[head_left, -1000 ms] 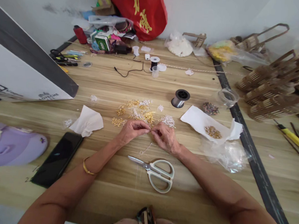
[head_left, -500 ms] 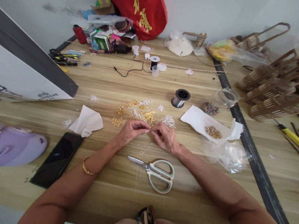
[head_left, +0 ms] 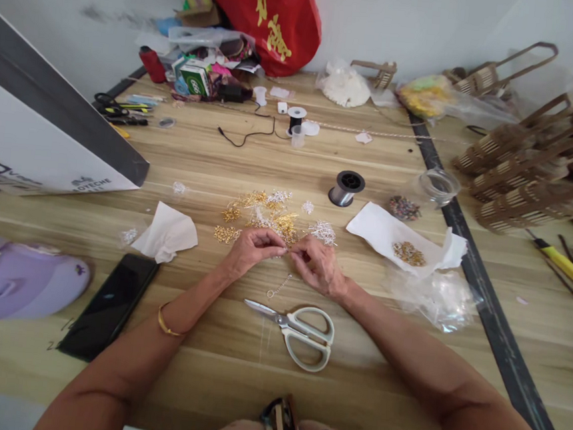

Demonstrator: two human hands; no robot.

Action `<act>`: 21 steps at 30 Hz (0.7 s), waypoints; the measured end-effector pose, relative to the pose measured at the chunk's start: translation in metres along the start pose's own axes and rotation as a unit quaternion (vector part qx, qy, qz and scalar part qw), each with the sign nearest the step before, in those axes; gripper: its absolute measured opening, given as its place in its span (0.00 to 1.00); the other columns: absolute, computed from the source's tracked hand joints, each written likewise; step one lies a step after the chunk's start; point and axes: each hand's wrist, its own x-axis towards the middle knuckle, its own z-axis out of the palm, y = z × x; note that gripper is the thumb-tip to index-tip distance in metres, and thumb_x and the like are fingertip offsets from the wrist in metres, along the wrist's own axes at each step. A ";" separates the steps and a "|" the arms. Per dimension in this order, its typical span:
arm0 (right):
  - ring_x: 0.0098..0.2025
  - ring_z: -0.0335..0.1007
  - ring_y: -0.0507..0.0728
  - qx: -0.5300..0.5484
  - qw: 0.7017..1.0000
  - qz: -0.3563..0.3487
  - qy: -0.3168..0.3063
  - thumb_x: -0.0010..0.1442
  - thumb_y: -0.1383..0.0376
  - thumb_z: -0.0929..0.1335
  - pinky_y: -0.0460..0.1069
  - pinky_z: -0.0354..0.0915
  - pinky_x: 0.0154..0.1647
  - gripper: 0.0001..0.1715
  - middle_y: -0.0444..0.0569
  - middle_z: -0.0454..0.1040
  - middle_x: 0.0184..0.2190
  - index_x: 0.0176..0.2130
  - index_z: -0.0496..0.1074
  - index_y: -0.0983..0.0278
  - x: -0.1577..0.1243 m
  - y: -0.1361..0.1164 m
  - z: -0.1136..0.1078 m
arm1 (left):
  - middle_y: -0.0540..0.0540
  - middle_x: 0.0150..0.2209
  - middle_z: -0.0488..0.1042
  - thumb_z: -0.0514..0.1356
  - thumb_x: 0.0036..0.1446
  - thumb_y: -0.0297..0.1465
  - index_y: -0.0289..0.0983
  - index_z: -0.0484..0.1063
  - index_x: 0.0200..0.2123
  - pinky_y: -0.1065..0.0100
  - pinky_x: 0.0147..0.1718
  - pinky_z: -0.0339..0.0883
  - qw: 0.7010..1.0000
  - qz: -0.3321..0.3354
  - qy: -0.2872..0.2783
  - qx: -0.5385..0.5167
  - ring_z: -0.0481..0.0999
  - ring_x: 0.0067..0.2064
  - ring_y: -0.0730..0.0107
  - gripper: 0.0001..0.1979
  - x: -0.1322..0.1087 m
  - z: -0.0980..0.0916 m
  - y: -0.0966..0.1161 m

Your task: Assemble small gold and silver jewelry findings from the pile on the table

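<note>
My left hand and my right hand meet fingertip to fingertip at the middle of the table. Both are pinched on something too small to make out. Just beyond them lie gold findings, and silver pins sit behind my right hand. Below the hands is a short silver chain with a ring. Nearer to me, the scissors lie with white handles to the right and blades to the left.
A wire spool stands beyond my right hand, near white paper bearing gold pieces. At left are crumpled paper, a black phone and a large box. Brown basket-like pieces stand at right.
</note>
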 end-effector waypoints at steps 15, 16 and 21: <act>0.29 0.64 0.52 -0.011 1.000 -0.015 0.000 0.63 0.69 0.64 0.47 0.62 0.28 0.05 0.48 0.68 0.31 0.41 0.65 0.63 0.000 0.000 0.001 | 0.48 0.27 0.77 0.71 0.40 0.32 0.32 0.76 0.27 0.72 0.33 0.67 1.000 -0.003 0.005 -0.006 0.74 0.30 0.73 0.11 0.000 0.002 0.002; 0.29 0.64 0.52 -0.010 1.000 -0.016 0.002 0.63 0.69 0.64 0.47 0.62 0.28 0.05 0.47 0.68 0.31 0.41 0.65 0.63 0.000 0.000 0.001 | 0.48 0.27 0.77 0.71 0.40 0.32 0.32 0.76 0.27 0.72 0.33 0.67 1.000 -0.003 0.005 -0.006 0.74 0.30 0.73 0.11 0.000 0.002 0.002; 0.29 0.64 0.51 -0.014 1.000 -0.012 0.000 0.63 0.69 0.64 0.46 0.62 0.28 0.04 0.47 0.68 0.31 0.41 0.65 0.63 -0.001 0.001 0.001 | 0.48 0.27 0.77 0.71 0.41 0.31 0.32 0.76 0.27 0.72 0.33 0.67 1.000 -0.005 -0.003 -0.007 0.74 0.30 0.74 0.11 0.001 0.001 0.000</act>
